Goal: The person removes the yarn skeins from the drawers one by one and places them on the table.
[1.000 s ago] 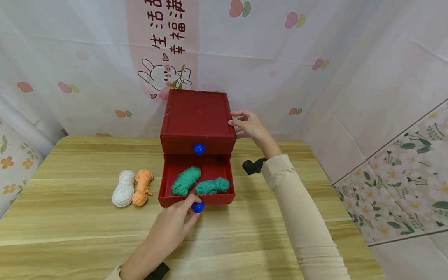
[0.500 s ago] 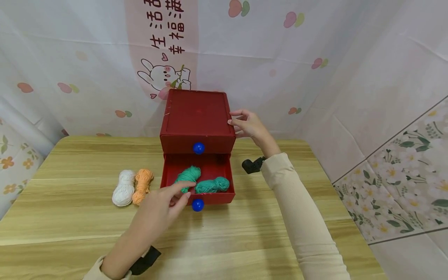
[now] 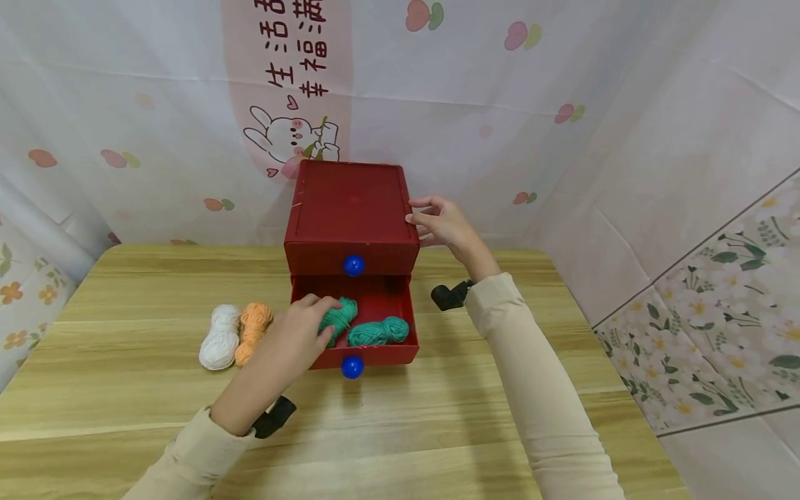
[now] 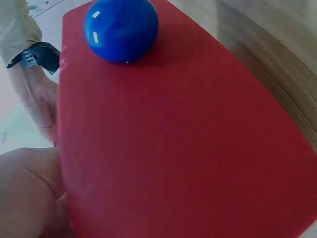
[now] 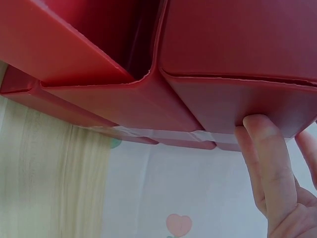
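Observation:
A red drawer box (image 3: 353,201) stands on the table, with its lower drawer (image 3: 375,357) pulled out. Two skeins of green yarn lie inside: a left skein (image 3: 342,316) and a right skein (image 3: 378,332). My left hand (image 3: 296,333) reaches over the drawer's left side, its fingers and thumb curled about the left skein; the skein's left end is hidden under the hand. In the left wrist view the drawer front (image 4: 163,129) covers the fingertips. My right hand (image 3: 446,223) steadies the box's right side; in the right wrist view straight fingers (image 5: 270,163) press against it.
Left of the box lie a white yarn skein (image 3: 220,338) and an orange yarn skein (image 3: 253,330). Blue round knobs sit on the shut upper drawer (image 3: 387,259) and on the lower one. A printed curtain (image 3: 475,125) hangs behind the wooden table (image 3: 137,368).
My left hand has let go of the lower drawer's blue knob and moved up over the drawer front to the left green skein. The right hand stays on the box.

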{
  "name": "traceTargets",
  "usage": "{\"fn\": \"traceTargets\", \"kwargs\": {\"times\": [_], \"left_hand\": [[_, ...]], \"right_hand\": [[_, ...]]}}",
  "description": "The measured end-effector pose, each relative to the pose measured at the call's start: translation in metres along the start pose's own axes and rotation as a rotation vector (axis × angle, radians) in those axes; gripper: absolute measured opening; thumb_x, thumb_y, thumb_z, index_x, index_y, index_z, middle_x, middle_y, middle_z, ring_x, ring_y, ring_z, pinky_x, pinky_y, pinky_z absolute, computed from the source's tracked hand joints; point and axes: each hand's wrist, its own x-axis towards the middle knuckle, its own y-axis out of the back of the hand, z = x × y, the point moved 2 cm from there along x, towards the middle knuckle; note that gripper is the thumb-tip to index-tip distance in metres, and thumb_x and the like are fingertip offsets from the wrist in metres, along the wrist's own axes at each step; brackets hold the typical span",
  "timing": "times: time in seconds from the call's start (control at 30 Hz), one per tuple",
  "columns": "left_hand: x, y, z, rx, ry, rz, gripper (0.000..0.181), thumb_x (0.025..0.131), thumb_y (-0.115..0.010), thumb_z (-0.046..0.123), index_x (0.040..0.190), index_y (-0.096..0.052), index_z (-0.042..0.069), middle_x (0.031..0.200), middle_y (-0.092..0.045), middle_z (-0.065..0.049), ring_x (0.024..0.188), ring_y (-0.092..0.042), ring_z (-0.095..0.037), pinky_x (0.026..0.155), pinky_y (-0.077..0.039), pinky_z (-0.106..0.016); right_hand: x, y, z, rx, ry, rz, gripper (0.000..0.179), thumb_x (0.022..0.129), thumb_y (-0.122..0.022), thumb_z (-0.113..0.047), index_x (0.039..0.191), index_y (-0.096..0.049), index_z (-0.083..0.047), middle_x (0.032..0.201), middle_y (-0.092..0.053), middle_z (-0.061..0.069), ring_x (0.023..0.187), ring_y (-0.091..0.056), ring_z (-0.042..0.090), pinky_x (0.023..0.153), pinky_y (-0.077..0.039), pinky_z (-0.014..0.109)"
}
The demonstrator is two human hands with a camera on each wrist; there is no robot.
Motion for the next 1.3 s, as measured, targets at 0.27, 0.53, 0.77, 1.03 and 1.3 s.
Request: {"fn": "traceTargets", "kwargs": {"times": [0.27,0.53,0.77,1.03,1.3], "left_hand": [[0.011,-0.006,-0.001,0.079,0.034,-0.075,0.035,0.083,-0.070,0.013,0.116,-0.060,0.009,0.104,-0.061,-0.017,0.086,-0.061,-0.030,0.059,-0.053,-0.037],[0.017,-0.008,-0.002,0.062,0.085,-0.163,0.040,0.081,-0.072,0.019,0.117,-0.058,0.008,0.098,-0.062,-0.015,0.075,-0.058,-0.023,0.052,-0.048,-0.031],[0.023,-0.009,-0.002,0.015,0.136,-0.234,0.049,0.078,-0.075,0.022,0.119,-0.054,0.006,0.101,-0.062,-0.017,0.077,-0.059,-0.026,0.061,-0.052,-0.036],[0.028,-0.013,-0.002,0.028,0.161,-0.271,0.047,0.077,-0.075,0.013,0.116,-0.051,0.003,0.094,-0.060,-0.015,0.071,-0.056,-0.023,0.057,-0.050,-0.034],[0.030,-0.013,-0.003,0.034,0.139,-0.272,0.040,0.078,-0.074,0.011,0.110,-0.051,0.002,0.090,-0.059,-0.014,0.072,-0.056,-0.024,0.057,-0.050,-0.035]], "right_hand": [[0.001,-0.001,-0.001,0.001,-0.002,0.004,0.042,0.091,-0.057,-0.012,0.131,-0.047,-0.009,0.119,-0.052,0.012,0.082,-0.062,0.022,0.067,-0.056,0.029],[-0.001,-0.002,-0.004,-0.007,-0.003,0.001,0.041,0.092,-0.056,-0.013,0.132,-0.047,-0.010,0.121,-0.051,0.013,0.082,-0.061,0.021,0.066,-0.056,0.028],[0.000,-0.002,-0.002,-0.012,-0.010,0.003,0.041,0.092,-0.056,-0.013,0.132,-0.047,-0.010,0.123,-0.051,0.014,0.086,-0.062,0.025,0.068,-0.056,0.030],[0.001,-0.001,-0.001,-0.006,-0.004,0.012,0.042,0.091,-0.056,-0.012,0.132,-0.047,-0.009,0.123,-0.052,0.015,0.076,-0.063,0.017,0.068,-0.056,0.030],[0.000,-0.002,-0.001,-0.005,-0.005,0.009,0.042,0.091,-0.056,-0.011,0.132,-0.047,-0.009,0.123,-0.052,0.015,0.076,-0.063,0.016,0.067,-0.056,0.030]]}}
